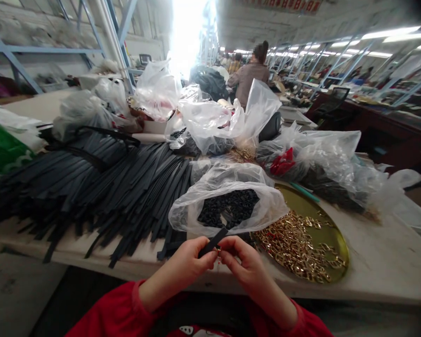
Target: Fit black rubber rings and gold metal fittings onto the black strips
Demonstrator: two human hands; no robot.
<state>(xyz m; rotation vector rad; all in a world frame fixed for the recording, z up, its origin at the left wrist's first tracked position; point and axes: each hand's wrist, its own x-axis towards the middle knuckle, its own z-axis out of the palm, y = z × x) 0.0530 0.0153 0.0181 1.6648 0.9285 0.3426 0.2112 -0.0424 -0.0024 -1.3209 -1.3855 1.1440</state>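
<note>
Between thumb and fingers, my left hand point(192, 256) pinches a flat black strap point(213, 242), whose end points up and to the right. My right hand point(239, 255) is closed on a small gold buckle point(218, 252) at the strap, close against the left fingertips. How far the strap passes through the buckle is hidden by the fingers. Just beyond both hands stands an open clear plastic bag point(182, 213) of small black pieces point(228, 206). A round gold tray point(338, 234) at the right carries a heap of gold buckles point(294, 248).
Bundles of black straps point(126, 196) spread over the table's left side, some overhanging the front edge. Clear plastic bags point(210, 117) crowd the back, one with a red piece point(282, 161). A teal stick point(304, 192) lies by the tray. A person point(250, 75) stands farther off.
</note>
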